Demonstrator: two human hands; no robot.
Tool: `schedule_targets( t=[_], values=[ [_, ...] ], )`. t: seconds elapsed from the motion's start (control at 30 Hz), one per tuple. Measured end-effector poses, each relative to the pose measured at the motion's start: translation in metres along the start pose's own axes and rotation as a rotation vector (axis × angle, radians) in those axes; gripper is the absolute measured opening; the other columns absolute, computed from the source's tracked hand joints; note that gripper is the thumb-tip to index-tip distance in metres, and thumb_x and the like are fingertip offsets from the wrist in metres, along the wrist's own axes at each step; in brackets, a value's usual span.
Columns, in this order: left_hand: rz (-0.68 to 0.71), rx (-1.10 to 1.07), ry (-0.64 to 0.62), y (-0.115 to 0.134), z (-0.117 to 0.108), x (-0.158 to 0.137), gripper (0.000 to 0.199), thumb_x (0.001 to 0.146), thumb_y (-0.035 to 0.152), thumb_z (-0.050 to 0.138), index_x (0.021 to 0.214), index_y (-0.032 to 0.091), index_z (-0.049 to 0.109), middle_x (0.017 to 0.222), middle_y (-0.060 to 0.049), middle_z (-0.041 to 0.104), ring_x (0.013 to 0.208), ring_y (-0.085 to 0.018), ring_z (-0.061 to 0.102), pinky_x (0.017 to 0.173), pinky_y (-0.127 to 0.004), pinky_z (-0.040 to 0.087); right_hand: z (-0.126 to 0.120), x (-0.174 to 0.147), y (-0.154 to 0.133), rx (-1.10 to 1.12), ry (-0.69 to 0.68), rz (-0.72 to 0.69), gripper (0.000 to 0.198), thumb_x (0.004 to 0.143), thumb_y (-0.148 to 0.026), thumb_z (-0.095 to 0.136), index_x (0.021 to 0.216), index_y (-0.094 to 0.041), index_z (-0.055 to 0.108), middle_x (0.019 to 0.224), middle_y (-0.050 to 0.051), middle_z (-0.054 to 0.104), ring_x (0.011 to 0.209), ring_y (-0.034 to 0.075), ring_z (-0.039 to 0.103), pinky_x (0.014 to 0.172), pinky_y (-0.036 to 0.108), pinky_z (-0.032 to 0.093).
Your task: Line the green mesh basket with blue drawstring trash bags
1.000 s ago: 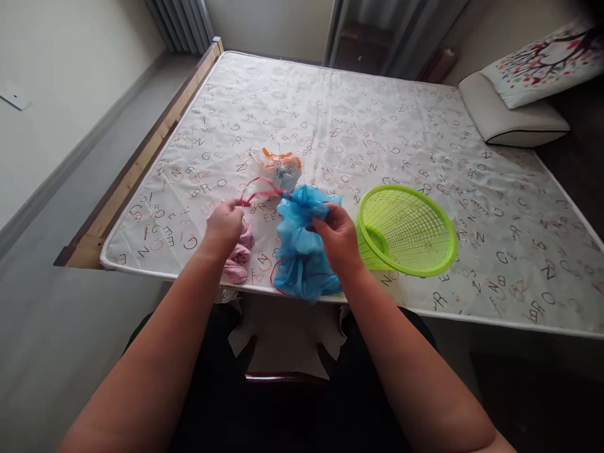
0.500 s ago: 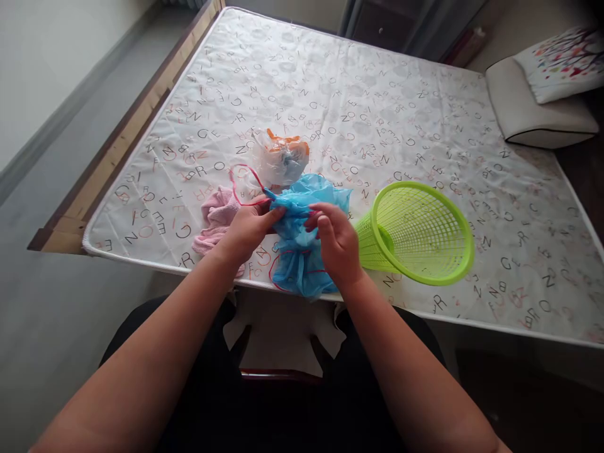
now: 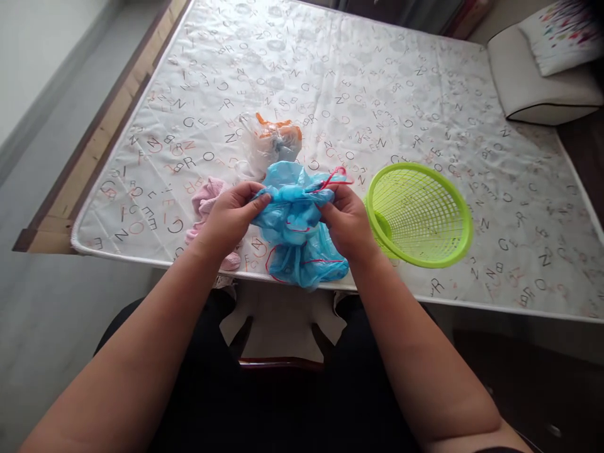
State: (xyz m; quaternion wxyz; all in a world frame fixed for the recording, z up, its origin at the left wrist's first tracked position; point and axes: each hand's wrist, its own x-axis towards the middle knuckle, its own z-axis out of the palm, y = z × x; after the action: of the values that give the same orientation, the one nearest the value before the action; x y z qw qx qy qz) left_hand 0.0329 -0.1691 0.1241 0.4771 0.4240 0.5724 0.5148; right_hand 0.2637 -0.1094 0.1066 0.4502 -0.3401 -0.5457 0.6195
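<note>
A crumpled blue drawstring plastic bag (image 3: 295,211) hangs between my two hands, above the near edge of the mattress. My left hand (image 3: 236,207) pinches its left side between thumb and fingers. On the other side, my right hand (image 3: 346,217) grips the bunched plastic, and a red drawstring loop (image 3: 337,177) sticks up beside those fingers. More blue plastic with red string (image 3: 306,261) lies below, at the mattress edge; I cannot tell whether it is the same bag. Partly behind my left hand is a pink cloth (image 3: 207,196).
A green mesh wastebasket (image 3: 419,214) lies tilted right of my hands, its mouth facing me. Beyond the blue bag sits a clear plastic bag with orange parts (image 3: 278,138). The letter-printed mattress (image 3: 311,75) stretches away, with a white cushion (image 3: 538,88) at far right.
My left hand has moved slightly left, my right hand slightly right and up, now gripping the bag. The red loop has gone from the left side to the right. The view has shifted slightly.
</note>
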Motion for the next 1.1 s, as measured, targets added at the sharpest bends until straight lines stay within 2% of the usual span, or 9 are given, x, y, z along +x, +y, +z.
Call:
schedule_targets(
  t=[0.1,0.2,0.3,0.43,0.57,0.7,0.8,0.9,1.1],
  values=[
    [0.064,0.196,0.195,-0.007,-0.006,0.005,0.029,0.089,0.047,0.086,0.098,0.021,0.075,0.095,-0.005,0.072,0.093,-0.023,0.068,0.083,-0.037,0.056,-0.002,0.002,0.006,-0.029,0.030,0.028,0.048,0.089,-0.068,0.079,0.105,-0.028,0.057,0.083,-0.005,0.056,0.068,0.011,0.056,0.061,0.024,0.053],
    [0.324,0.404,0.464,-0.003,-0.001,-0.001,0.015,0.096,0.025,0.076,0.110,0.021,0.075,0.117,-0.008,0.071,0.111,-0.023,0.066,0.097,-0.040,0.055,-0.001,0.003,0.008,-0.051,0.103,0.017,0.049,0.091,-0.071,0.075,0.102,-0.028,0.054,0.082,-0.005,0.053,0.068,0.011,0.053,0.058,0.021,0.050],
    [0.526,0.383,0.374,0.009,0.013,-0.013,0.011,0.103,0.026,0.066,0.108,0.020,0.074,0.110,-0.007,0.072,0.107,-0.021,0.067,0.095,-0.038,0.056,0.001,0.002,0.006,-0.064,0.133,-0.001,0.048,0.090,-0.066,0.079,0.098,-0.026,0.054,0.081,-0.005,0.053,0.067,0.009,0.051,0.059,0.021,0.049],
    [0.210,0.221,0.050,0.010,0.034,-0.017,0.026,0.091,0.038,0.083,0.108,0.021,0.073,0.110,-0.005,0.074,0.102,-0.021,0.071,0.089,-0.034,0.057,0.007,0.002,0.001,-0.122,0.060,-0.057,0.043,0.091,-0.061,0.080,0.102,-0.026,0.058,0.087,-0.004,0.060,0.078,0.011,0.060,0.068,0.023,0.054],
    [-0.157,-0.001,-0.078,-0.007,0.043,-0.011,0.048,0.077,0.035,0.094,0.115,0.020,0.069,0.099,-0.005,0.073,0.088,-0.020,0.071,0.077,-0.031,0.056,0.019,-0.004,-0.011,-0.259,0.140,-0.145,0.038,0.096,-0.055,0.075,0.119,-0.027,0.062,0.115,0.003,0.067,0.104,0.016,0.067,0.087,0.030,0.060],
    [-0.097,-0.068,0.049,-0.015,0.042,-0.009,0.050,0.075,0.037,0.096,0.112,0.019,0.069,0.096,-0.005,0.072,0.086,-0.017,0.070,0.075,-0.027,0.055,0.029,-0.018,-0.032,-0.505,0.462,-0.317,0.021,0.102,-0.046,0.069,0.108,-0.026,0.065,0.111,0.004,0.064,0.103,0.018,0.064,0.095,0.036,0.058],
    [0.009,-0.089,0.132,-0.012,0.044,-0.010,0.048,0.073,0.035,0.097,0.109,0.019,0.069,0.089,-0.002,0.069,0.081,-0.015,0.069,0.071,-0.024,0.054,0.032,-0.025,-0.037,-0.607,0.316,-0.275,0.022,0.101,-0.045,0.071,0.095,-0.025,0.066,0.091,0.001,0.064,0.082,0.015,0.061,0.087,0.035,0.057],
    [0.086,-0.140,0.085,-0.006,0.050,-0.013,0.047,0.072,0.030,0.095,0.109,0.021,0.068,0.085,0.000,0.069,0.078,-0.014,0.068,0.069,-0.023,0.054,0.031,-0.023,-0.030,-0.583,0.162,-0.141,0.024,0.094,-0.046,0.079,0.097,-0.024,0.069,0.094,0.000,0.071,0.077,0.013,0.062,0.080,0.034,0.057],
    [-0.058,-0.210,0.020,-0.004,0.054,-0.015,0.037,0.091,0.048,0.080,0.116,0.023,0.066,0.084,-0.002,0.071,0.068,-0.015,0.069,0.054,-0.024,0.053,0.021,-0.012,-0.020,-0.345,0.166,0.032,0.029,0.088,-0.047,0.084,0.098,-0.023,0.072,0.093,-0.001,0.073,0.076,0.012,0.064,0.069,0.028,0.055]
  ],
)
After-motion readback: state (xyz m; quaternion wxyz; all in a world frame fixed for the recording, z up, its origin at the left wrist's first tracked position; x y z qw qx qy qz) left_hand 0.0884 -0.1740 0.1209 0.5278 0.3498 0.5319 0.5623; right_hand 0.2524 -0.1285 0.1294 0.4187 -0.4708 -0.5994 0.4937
